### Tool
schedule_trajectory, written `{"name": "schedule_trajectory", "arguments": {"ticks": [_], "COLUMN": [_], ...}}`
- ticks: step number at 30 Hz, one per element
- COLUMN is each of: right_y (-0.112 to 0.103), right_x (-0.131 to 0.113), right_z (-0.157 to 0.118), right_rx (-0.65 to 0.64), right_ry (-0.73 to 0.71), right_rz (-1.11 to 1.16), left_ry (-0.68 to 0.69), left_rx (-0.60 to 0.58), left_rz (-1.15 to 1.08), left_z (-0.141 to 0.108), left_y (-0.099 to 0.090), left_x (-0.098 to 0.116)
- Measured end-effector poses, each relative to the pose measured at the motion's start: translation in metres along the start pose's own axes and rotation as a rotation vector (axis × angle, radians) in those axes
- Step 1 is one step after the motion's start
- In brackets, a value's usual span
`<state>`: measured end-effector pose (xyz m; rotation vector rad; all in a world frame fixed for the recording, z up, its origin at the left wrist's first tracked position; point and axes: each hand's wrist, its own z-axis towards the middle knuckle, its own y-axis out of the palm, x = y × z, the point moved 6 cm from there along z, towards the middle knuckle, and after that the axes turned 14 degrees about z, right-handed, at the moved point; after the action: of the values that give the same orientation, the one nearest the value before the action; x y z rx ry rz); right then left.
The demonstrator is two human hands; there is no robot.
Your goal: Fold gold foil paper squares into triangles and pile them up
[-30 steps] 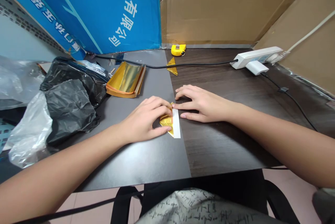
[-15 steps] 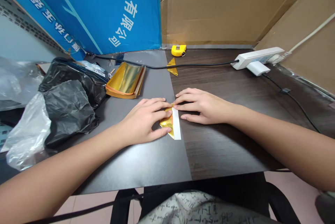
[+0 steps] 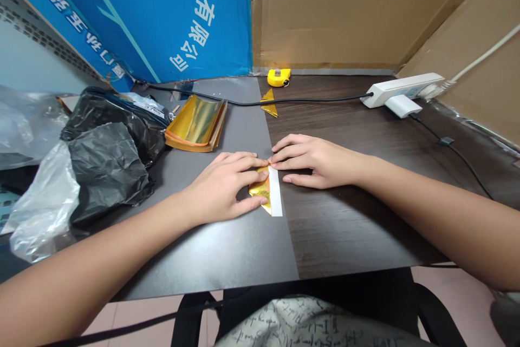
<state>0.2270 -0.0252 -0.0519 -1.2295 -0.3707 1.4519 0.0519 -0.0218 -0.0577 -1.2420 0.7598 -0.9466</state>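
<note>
A folded piece of gold foil paper with a white strip along its right edge lies on the desk where the grey mat meets the dark wood. My left hand rests over it from the left, with its fingertips along the top and its thumb at the lower edge. My right hand comes in from the right, its fingertips meeting the top tip of the fold. Part of the paper is hidden under my fingers.
A stack of gold paper and a small gold triangle lie beyond my hands. A yellow tape measure, black cable and white power strip stand at the back. Black plastic bags and clear plastic lie left.
My left fingers have stretched out from a curled position across the top of the paper. My right hand has shifted slightly, and the paper stays in about the same place.
</note>
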Motion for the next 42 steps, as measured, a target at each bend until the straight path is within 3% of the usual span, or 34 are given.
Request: {"name": "schedule_trajectory", "arguments": {"ticks": [4,14,18,24,28,33,37,42], "right_y": [0.000,0.001,0.005,0.038,0.051,0.053,0.054,0.052], "right_x": [0.000,-0.003,-0.026,-0.074,-0.102,-0.120,-0.124,-0.102], "right_z": [0.001,-0.002,0.001,0.003,0.005,0.010,0.010,0.009], "right_rx": [-0.028,0.045,-0.007,-0.220,-0.201,-0.093,-0.052,-0.095], "right_ry": [-0.024,-0.039,-0.098,-0.181,-0.248,-0.193,-0.239,-0.180], "right_rz": [0.028,-0.114,-0.045,-0.047,-0.069,0.029,0.054,0.012], "left_ry": [0.003,0.075,0.098,0.260,0.354,0.408,0.406,0.350], "left_rx": [-0.002,-0.063,-0.026,-0.034,-0.018,-0.015,0.013,0.013], "left_rz": [-0.010,0.001,0.008,-0.038,-0.076,-0.098,-0.105,-0.064], "left_z": [0.001,0.002,0.002,-0.003,-0.009,-0.014,-0.014,-0.009], "left_y": [0.000,0.002,-0.002,-0.005,-0.008,-0.009,-0.009,-0.009], "left_x": [-0.001,0.000,0.002,0.027,0.049,0.063,0.066,0.051]}}
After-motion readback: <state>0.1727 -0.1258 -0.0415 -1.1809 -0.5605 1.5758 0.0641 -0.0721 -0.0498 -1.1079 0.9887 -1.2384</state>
